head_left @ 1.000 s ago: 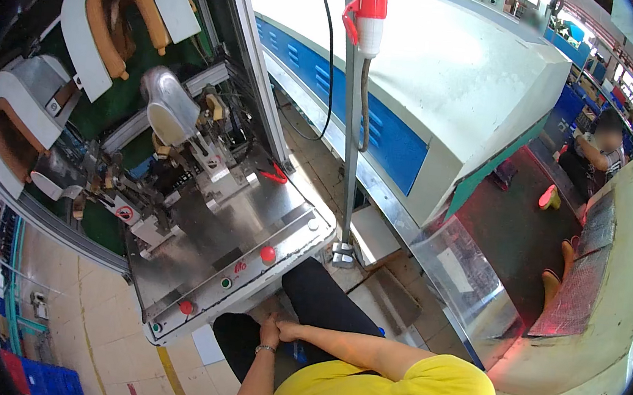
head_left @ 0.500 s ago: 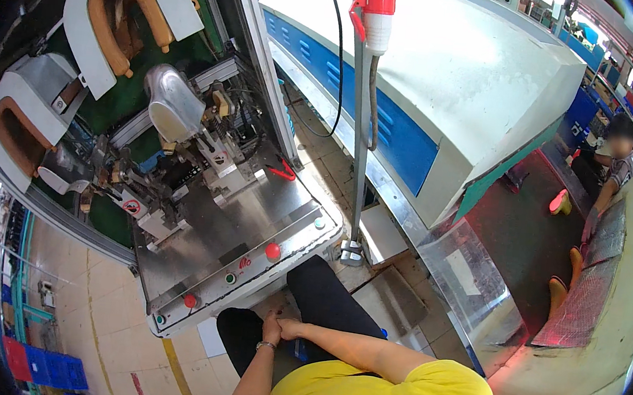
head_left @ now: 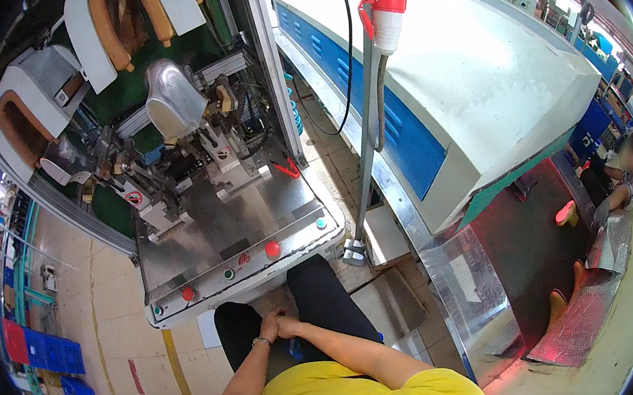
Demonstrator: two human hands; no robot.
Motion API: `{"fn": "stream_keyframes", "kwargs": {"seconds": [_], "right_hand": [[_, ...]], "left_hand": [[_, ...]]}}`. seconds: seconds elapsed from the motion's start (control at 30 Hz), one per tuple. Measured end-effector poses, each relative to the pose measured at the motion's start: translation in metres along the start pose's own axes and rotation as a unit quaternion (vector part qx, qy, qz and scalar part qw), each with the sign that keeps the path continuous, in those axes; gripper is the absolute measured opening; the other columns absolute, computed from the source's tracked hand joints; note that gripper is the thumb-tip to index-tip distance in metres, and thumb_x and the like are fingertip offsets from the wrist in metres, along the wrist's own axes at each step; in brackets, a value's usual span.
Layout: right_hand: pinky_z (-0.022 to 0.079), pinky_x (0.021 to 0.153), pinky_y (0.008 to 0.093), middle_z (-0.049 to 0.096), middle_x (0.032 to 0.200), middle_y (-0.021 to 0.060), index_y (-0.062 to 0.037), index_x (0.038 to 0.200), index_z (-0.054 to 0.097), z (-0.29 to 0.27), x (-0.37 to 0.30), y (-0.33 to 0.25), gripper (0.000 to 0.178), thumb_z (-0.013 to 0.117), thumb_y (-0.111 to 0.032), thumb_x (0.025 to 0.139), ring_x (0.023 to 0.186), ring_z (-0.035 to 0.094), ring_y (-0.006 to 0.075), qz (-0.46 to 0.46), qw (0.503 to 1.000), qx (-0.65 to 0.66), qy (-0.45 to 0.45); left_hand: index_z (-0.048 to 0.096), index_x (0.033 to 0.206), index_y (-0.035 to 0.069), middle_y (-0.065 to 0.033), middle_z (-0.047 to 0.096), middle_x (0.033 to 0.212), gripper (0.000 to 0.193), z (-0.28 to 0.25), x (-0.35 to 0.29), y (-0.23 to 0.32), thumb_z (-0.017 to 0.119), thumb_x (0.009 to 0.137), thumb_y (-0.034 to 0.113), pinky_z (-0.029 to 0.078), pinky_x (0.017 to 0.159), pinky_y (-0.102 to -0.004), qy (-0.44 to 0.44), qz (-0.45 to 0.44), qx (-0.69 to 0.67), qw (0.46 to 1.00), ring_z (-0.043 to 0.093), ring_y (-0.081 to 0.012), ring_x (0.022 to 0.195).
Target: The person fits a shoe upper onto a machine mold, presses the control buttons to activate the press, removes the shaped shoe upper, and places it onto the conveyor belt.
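Low in front of me, over my lap, my two hands rest together. My left hand [head_left: 269, 325], with a bracelet at its wrist, meets my right hand [head_left: 288, 327], and the fingers of both are closed. No object shows between them. Dark trousers [head_left: 326, 297] cover my legs beneath. Ahead stands a machine with a metal table [head_left: 215, 226]. Its front panel carries a red button [head_left: 272, 250], another red button [head_left: 187, 293] and several green ones. Above the table are a rounded metal form [head_left: 173, 100] and a white plate with a tan U-shaped pad [head_left: 114, 3].
A white and blue machine housing [head_left: 480, 84] stands to the right, behind a metal post [head_left: 366, 164] with a red and white plug [head_left: 385, 10]. Farther right, a co-worker [head_left: 623, 174] reaches toward a conveyor [head_left: 510, 239] carrying tan boot-shaped pieces [head_left: 558, 304]. Blue crates [head_left: 54, 353] sit lower left.
My view has shifted slightly. Both hands stay together over my lap. At the right, the co-worker's hand has moved a little.
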State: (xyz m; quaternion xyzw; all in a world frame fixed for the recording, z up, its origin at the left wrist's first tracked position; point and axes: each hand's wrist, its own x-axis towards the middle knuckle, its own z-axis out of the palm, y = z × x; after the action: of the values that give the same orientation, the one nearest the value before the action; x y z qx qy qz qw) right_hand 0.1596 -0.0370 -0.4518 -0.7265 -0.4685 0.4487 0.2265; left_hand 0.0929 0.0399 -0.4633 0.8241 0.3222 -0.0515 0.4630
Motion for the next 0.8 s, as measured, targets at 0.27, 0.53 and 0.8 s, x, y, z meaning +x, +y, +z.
{"fn": "stream_keyframes", "kwargs": {"seconds": [0.27,0.53,0.8], "right_hand": [[0.04,0.08,0.0379,0.053,0.102,0.0209,0.0012,0.102,0.051,0.012,0.016,0.014,0.035,0.05,-0.01,0.069,0.095,0.051,0.0328,0.014,1.0,-0.026,-0.004],[0.041,0.077,0.0386,0.055,0.099,0.0193,0.0003,0.093,0.055,-0.011,-0.013,-0.013,0.027,0.05,-0.006,0.067,0.092,0.052,0.0326,-0.022,1.0,-0.02,0.006],[0.042,0.075,0.0396,0.057,0.095,0.0172,-0.0014,0.081,0.061,-0.055,-0.05,-0.05,0.021,0.049,0.0,0.064,0.089,0.054,0.0323,-0.051,0.998,-0.017,0.011]], "left_hand": [[0.057,0.097,0.004,-0.0146,0.057,0.098,0.03,-0.007,-0.005,0.014,0.038,0.074,0.007,0.041,0.081,-0.0319,-0.006,0.0,0.023,1.0,0.054,-0.0269,0.091],[0.057,0.096,0.0,-0.0165,0.057,0.098,0.035,-0.007,-0.005,0.015,0.03,0.078,0.013,0.038,0.085,-0.0317,0.007,-0.005,-0.007,1.0,0.054,-0.0263,0.091],[0.056,0.099,0.007,-0.0154,0.058,0.093,0.032,-0.006,-0.008,0.011,0.04,0.072,0.005,0.042,0.079,-0.0331,0.016,0.035,0.016,0.999,0.055,-0.0285,0.089]]}}
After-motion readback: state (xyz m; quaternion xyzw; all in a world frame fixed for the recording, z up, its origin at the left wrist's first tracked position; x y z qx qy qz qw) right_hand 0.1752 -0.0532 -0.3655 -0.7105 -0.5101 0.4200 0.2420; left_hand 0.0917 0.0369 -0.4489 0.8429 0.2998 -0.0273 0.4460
